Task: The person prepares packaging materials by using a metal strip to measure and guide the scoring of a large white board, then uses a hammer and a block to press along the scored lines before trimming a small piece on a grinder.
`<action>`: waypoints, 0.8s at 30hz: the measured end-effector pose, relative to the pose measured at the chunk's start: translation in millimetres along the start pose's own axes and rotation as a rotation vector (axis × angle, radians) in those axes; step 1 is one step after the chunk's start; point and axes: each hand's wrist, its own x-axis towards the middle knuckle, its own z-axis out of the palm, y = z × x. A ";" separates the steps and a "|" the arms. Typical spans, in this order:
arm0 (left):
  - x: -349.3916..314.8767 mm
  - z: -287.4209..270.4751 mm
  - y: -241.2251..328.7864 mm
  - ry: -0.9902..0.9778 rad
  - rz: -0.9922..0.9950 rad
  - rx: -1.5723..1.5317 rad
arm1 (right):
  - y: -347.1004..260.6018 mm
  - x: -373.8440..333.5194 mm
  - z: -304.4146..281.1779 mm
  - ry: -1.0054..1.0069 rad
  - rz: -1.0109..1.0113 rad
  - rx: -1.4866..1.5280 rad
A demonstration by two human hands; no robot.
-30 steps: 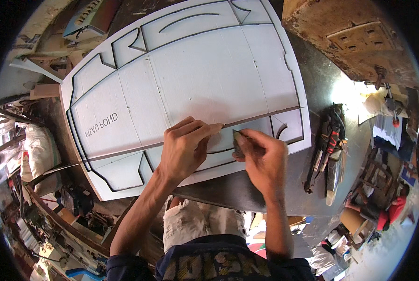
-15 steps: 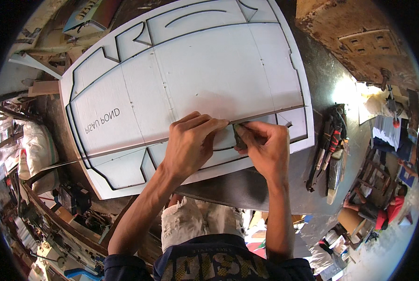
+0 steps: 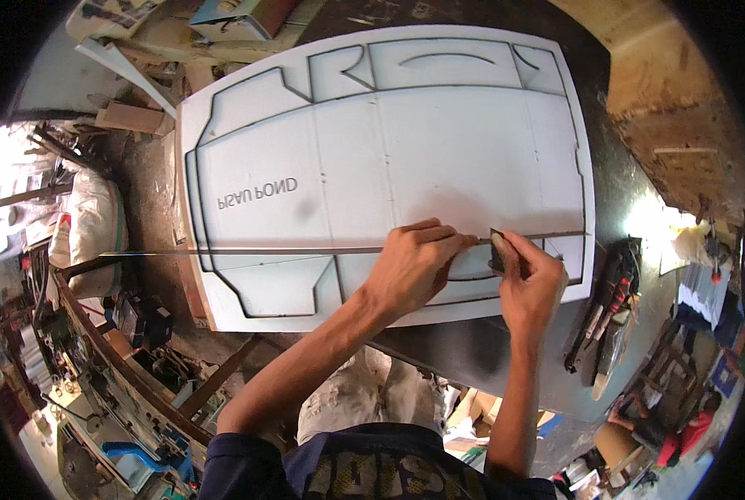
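Observation:
A white board (image 3: pixel 447 175) lies in front of me, with thin dark strips set along curved and angular outlines. A long, narrow metal strip (image 3: pixel 297 250) stretches across its near part, its left end reaching past the board's left edge. My left hand (image 3: pixel 414 265) pinches this strip near the middle of its length, fingers closed. Just to the right, my right hand (image 3: pixel 532 279) is closed on a small dark flat piece (image 3: pixel 496 252), whose pointed upper end is at the strip. What the piece is made of I cannot tell.
Right of the board, pliers and other hand tools (image 3: pixel 607 304) lie on the dark tabletop (image 3: pixel 505 362). A white sack (image 3: pixel 96 218) stands at the left. A rusty brown metal body (image 3: pixel 672 125) rises at the far right. Another person in red (image 3: pixel 695 429) is at the lower right.
The whole view has turned and shifted, so board and hands appear farther right. The dark piece in my right hand now points upward at the strip. My left hand still pinches the strip.

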 end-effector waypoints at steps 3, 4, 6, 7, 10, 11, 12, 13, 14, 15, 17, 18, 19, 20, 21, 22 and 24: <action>-12.9 -28.3 -0.9 -0.076 -0.058 -0.006 | 6.6 4.5 2.1 0.002 0.046 0.007; -21.1 -38.8 -4.6 -0.074 -0.048 -0.033 | 6.3 5.7 0.1 -0.010 0.063 0.013; -51.0 -76.7 -10.7 -0.072 -0.323 0.127 | 6.7 6.6 0.2 -0.034 0.101 0.027; -65.0 -93.5 -16.1 -0.049 -0.309 0.161 | 3.6 6.2 -4.1 -0.014 0.085 0.023; -95.3 -107.7 -39.9 0.007 -0.219 0.245 | 8.4 5.2 -0.1 -0.039 0.052 0.043; -94.1 -106.8 -40.9 0.010 -0.167 0.269 | 13.8 7.4 -5.2 -0.060 0.064 0.059; -97.4 -109.1 -45.6 0.007 -0.155 0.274 | 12.5 8.4 -5.4 -0.083 0.064 0.056; -99.6 -110.7 -49.6 0.003 -0.143 0.280 | 10.0 9.1 -5.2 -0.086 0.070 0.061; -100.9 -110.9 -51.5 -0.001 -0.131 0.286 | 6.9 9.8 -5.1 -0.089 0.076 0.068; -102.2 -110.7 -50.5 0.009 -0.127 0.284 | 4.4 10.3 -5.1 -0.090 0.084 0.076; -107.9 -108.2 -50.6 0.012 -0.123 0.271 | -0.1 11.9 -7.4 -0.106 0.101 0.069; -109.7 -107.8 -51.1 0.012 -0.121 0.266 | -1.1 11.9 -7.6 -0.115 0.109 0.068; -108.6 -107.9 -51.1 0.012 -0.115 0.261 | 0.5 11.6 -6.9 -0.099 0.095 0.077; -106.3 -107.8 -50.5 0.012 -0.109 0.257 | 3.3 11.4 -6.1 -0.084 0.081 0.087; -105.2 -107.4 -49.9 0.013 -0.106 0.253 | 5.5 11.4 -5.4 -0.071 0.067 0.096; -105.8 -107.0 -49.1 0.010 -0.117 0.248 | 5.5 11.8 -5.3 -0.077 0.071 0.095; -107.8 -106.4 -47.7 0.005 -0.139 0.236 | 4.6 12.5 -5.4 -0.089 0.079 0.090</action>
